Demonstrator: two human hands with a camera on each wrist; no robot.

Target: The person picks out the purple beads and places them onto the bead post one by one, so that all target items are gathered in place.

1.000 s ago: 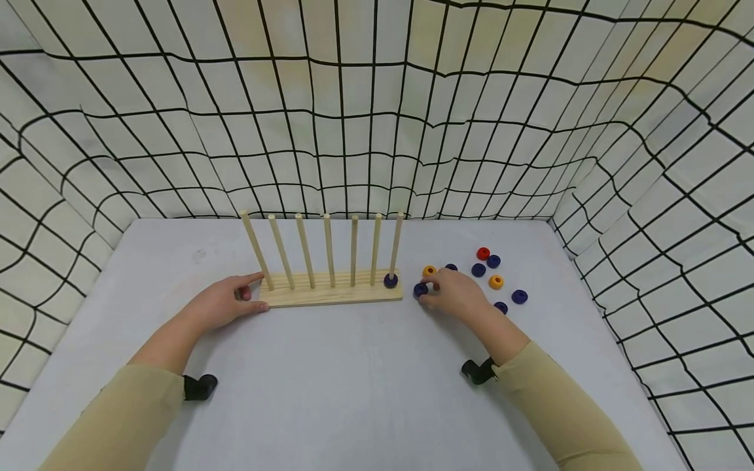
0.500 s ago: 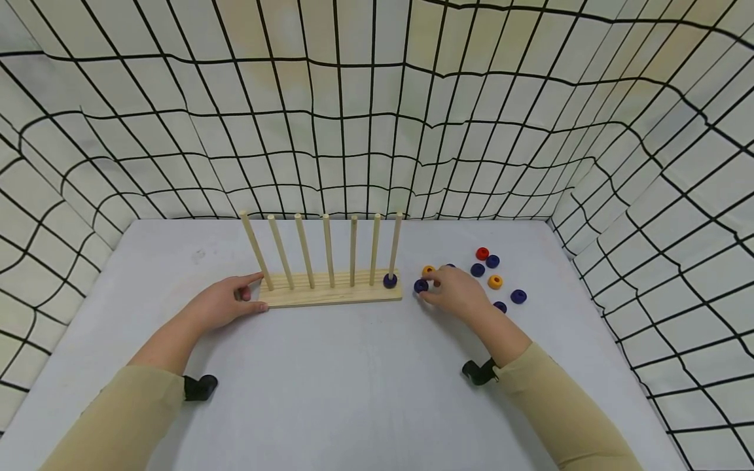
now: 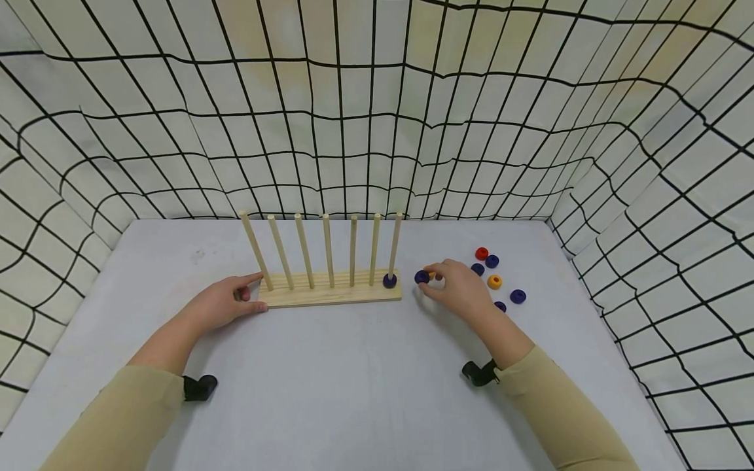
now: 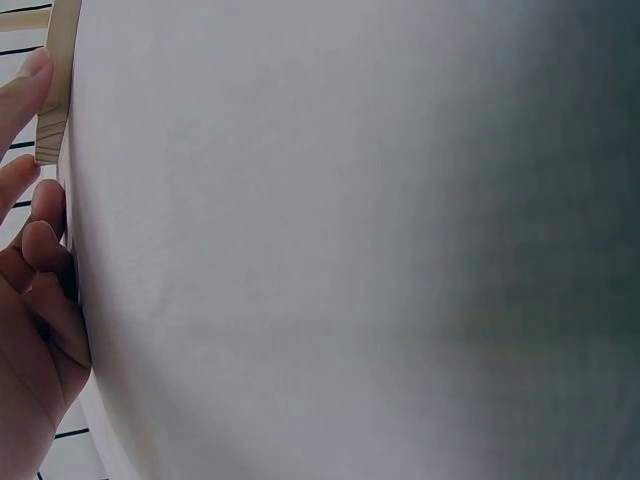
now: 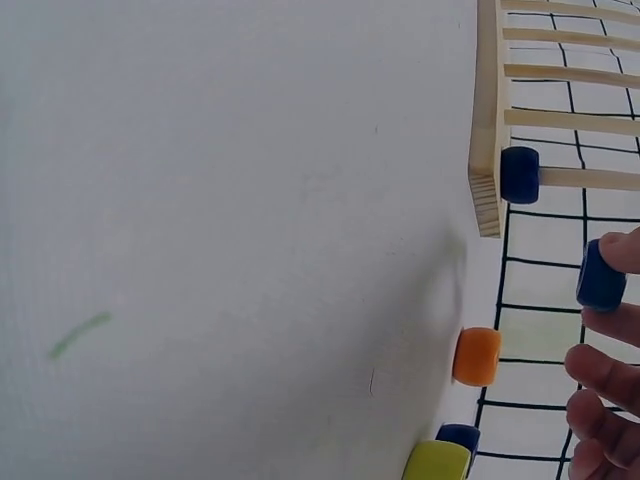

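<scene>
A wooden peg rack (image 3: 330, 297) with several upright pegs stands on the white table. My left hand (image 3: 226, 302) holds its left end between thumb and index finger; the other fingers curl in beside it. One dark blue bead (image 3: 389, 280) sits at the foot of the rightmost peg. Just right of the rack, my right hand (image 3: 459, 288) pinches another dark blue bead (image 5: 601, 276) between thumb and finger. The right wrist view shows this bead raised off the table. Under the hand lies an orange bead (image 5: 477, 356), mostly hidden in the head view.
Loose beads lie right of the hand: a red bead (image 3: 482, 253), a yellow-orange bead (image 3: 494, 281) and several dark blue beads (image 3: 518, 296). A yellow-green piece (image 5: 438, 462) is cut off in the right wrist view. Black netting (image 3: 371, 118) over white walls surrounds the table.
My right hand has lifted the pinched dark blue bead, and it now appears slightly higher in the head view. The left hand and the rack stay where they were.
</scene>
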